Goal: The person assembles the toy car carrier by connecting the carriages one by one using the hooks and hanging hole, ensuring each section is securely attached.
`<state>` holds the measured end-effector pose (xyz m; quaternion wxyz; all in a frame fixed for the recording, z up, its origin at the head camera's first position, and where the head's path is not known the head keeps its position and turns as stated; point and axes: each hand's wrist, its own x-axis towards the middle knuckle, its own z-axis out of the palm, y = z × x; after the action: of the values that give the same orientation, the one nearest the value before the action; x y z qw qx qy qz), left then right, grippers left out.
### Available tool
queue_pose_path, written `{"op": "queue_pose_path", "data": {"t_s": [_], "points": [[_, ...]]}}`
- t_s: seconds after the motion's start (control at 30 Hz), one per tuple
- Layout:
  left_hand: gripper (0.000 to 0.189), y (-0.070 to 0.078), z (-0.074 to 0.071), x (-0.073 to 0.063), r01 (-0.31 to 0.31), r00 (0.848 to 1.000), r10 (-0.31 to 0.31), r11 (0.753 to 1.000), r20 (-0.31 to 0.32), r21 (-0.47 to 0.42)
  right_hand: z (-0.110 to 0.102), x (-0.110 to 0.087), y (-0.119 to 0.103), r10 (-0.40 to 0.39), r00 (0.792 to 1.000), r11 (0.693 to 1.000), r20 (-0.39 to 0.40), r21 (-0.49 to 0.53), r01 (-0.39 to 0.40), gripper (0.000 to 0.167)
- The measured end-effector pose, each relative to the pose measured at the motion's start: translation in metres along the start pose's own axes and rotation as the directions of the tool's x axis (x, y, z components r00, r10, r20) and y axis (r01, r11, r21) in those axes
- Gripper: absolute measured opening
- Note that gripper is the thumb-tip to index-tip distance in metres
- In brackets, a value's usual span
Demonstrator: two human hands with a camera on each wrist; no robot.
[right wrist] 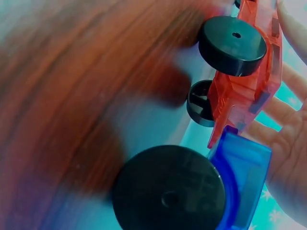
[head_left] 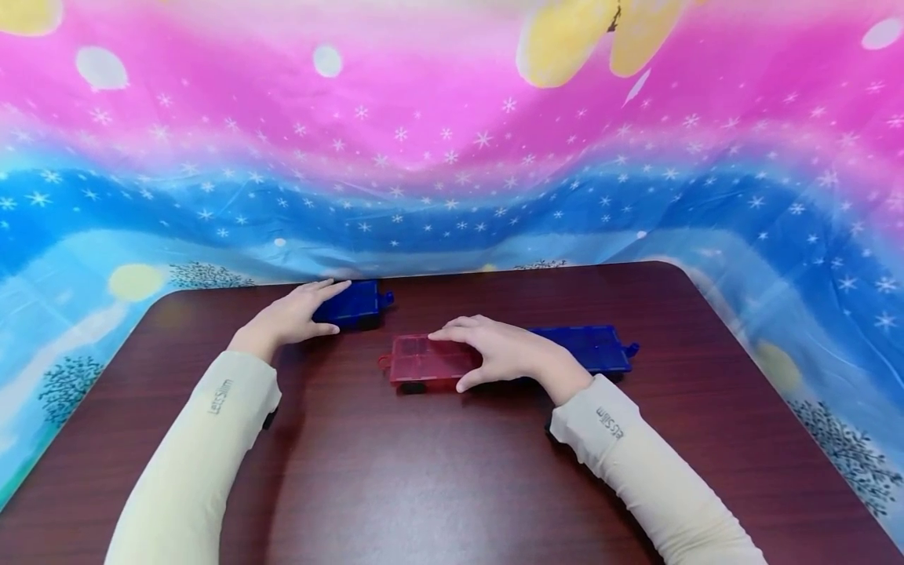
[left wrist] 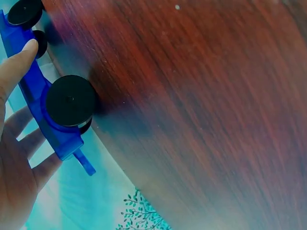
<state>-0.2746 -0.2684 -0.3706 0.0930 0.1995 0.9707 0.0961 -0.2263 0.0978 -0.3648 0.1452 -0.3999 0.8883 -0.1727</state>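
My left hand (head_left: 293, 315) grips a translucent blue flat toy car base (head_left: 359, 303) at the far left of the table, thumb along its near side and fingers across to the far side. Its black wheels (left wrist: 71, 100) and a small hitch (left wrist: 85, 163) show in the left wrist view. My right hand (head_left: 507, 349) holds a red flat toy car base (head_left: 417, 362) between thumb and fingers. A second blue car base (head_left: 589, 347) stands in line behind the red one, partly hidden by my right hand; their ends meet in the right wrist view.
The dark wooden table (head_left: 395, 486) carries all three car bases. A pink and blue patterned cloth (head_left: 438, 157) hangs behind the table and along its sides. The left car base sits close to the far edge.
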Motion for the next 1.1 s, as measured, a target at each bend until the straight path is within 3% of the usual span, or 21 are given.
{"op": "queue_pose_path", "data": {"t_s": [0.5, 0.9, 1.1], "points": [[0.082, 0.004, -0.002, -0.005, 0.032, 0.999, -0.033, 0.999, 0.011, 0.024, 0.000, 0.002, -0.003, 0.028, 0.999, 0.999, 0.031, -0.024, -0.027, 0.069], [0.078, 0.008, -0.005, -0.015, 0.001, 0.999, 0.001, 0.999, -0.049, 0.043, 0.001, 0.001, -0.007, 0.038, 0.999, 0.999, 0.016, -0.016, -0.038, 0.067], [0.078, 0.014, -0.009, -0.022, -0.020, 0.998, 0.023, 0.998, -0.050, 0.057, 0.002, 0.001, -0.005, 0.035, 0.999, 0.999, 0.017, -0.010, -0.035, 0.066]]}}
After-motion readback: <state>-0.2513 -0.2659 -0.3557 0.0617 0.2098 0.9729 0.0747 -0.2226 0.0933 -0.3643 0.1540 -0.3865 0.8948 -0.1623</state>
